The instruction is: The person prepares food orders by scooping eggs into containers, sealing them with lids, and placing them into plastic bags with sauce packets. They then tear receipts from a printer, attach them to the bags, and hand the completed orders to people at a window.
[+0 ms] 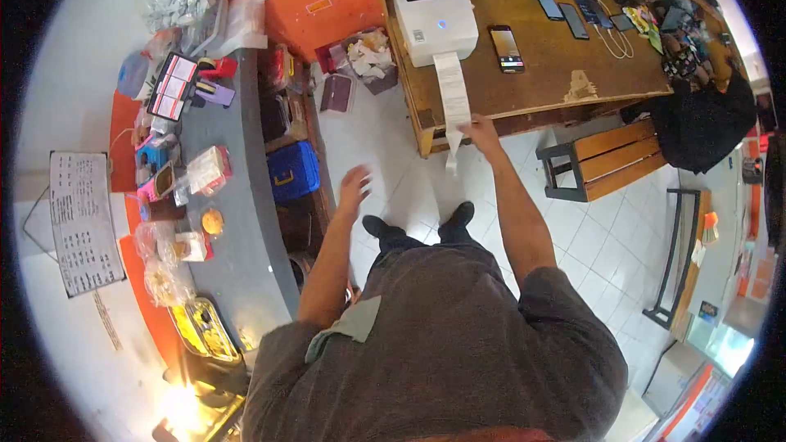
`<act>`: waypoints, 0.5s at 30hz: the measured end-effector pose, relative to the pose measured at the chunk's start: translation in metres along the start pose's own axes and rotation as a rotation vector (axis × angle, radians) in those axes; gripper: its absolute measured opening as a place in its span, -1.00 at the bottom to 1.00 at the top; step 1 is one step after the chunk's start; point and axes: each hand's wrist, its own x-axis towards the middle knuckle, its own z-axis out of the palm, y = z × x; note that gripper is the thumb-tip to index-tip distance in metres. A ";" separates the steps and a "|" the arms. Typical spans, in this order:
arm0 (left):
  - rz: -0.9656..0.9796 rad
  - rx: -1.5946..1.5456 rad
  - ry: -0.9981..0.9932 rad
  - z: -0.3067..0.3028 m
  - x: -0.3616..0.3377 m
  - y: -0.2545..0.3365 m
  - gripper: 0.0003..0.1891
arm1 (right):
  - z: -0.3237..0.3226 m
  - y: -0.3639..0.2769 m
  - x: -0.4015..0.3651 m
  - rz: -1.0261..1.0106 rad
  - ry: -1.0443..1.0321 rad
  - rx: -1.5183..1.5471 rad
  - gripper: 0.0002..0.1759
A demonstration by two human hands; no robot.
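Pinching the paper strip [453, 102] that is hanging from the white printer [434, 16] at upper centre, the right hand [481, 135] is clamping it in its fingers; the left hand [354, 188] is hovering mid-frame, fingers spread.

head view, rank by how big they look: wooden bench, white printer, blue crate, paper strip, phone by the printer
1. wooden bench
2. white printer
3. blue crate and paper strip: about alike, not ranked
4. phone

Phone [506, 48] on wooden table [548, 74], bench [612, 160] beside
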 end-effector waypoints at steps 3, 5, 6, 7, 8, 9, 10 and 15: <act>0.156 0.404 -0.247 0.114 0.032 0.012 -0.51 | -0.002 -0.043 -0.071 -0.038 -0.080 0.326 -0.66; 0.114 0.373 -0.352 0.174 0.031 0.027 -0.58 | -0.014 -0.042 -0.100 0.031 -0.113 0.342 -0.65; 0.107 0.368 -0.339 0.191 0.039 0.019 -0.58 | -0.021 -0.041 -0.109 0.090 -0.134 0.348 -0.65; 0.078 0.238 -0.394 0.204 0.047 0.009 -0.62 | -0.028 -0.040 -0.116 0.099 -0.147 0.345 -0.65; 0.050 0.108 -0.447 0.211 0.053 0.001 -0.65 | -0.033 -0.039 -0.122 0.198 -0.170 0.326 -0.64; 0.042 0.099 -0.434 0.216 0.050 0.002 -0.65 | -0.038 -0.038 -0.126 0.299 -0.194 0.306 -0.64; -0.007 0.087 -0.373 0.219 0.046 0.002 -0.66 | -0.041 -0.036 -0.129 0.315 -0.207 0.304 -0.64; -0.083 0.149 -0.332 0.209 0.021 -0.025 -0.61 | -0.049 -0.022 -0.159 0.352 -0.375 0.299 -0.64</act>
